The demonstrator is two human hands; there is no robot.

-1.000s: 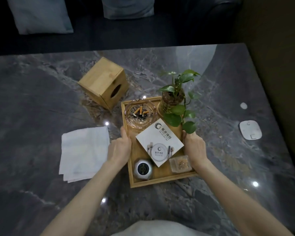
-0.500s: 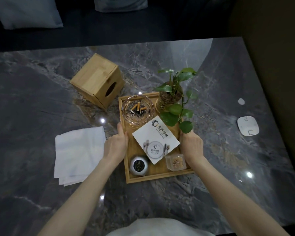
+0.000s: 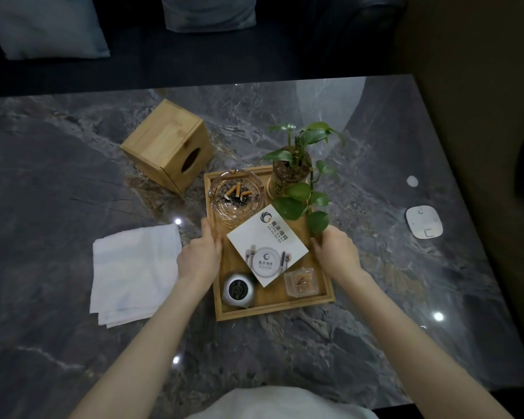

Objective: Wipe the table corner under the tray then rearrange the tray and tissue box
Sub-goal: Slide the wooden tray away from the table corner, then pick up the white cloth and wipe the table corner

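The wooden tray [image 3: 273, 308] sits mid-table beside the tissue box [image 3: 167, 143], its side rails clasped by the left hand [image 3: 198, 257] and right hand [image 3: 336, 252], so I judge it mid-repositioning; next, slide it gently, keeping the plant upright.

— Is this someone's living room?

— More like a lounge or café room. Look at the dark marble table [image 3: 73, 182] with a sofa and pale cushions [image 3: 46, 25] behind it.

— A home could have those.

— True, but the wooden tray [image 3: 273, 309] carries a printed card [image 3: 266, 246] with a logo and a plate-and-cutlery picture, a glass ashtray [image 3: 236, 198] with cigarette butts, a round call-button-like device [image 3: 239, 290] and a small box of what look like toothpicks [image 3: 300, 281]. There's a potted plant [image 3: 297, 167] and a wooden tissue box [image 3: 167, 143] too.
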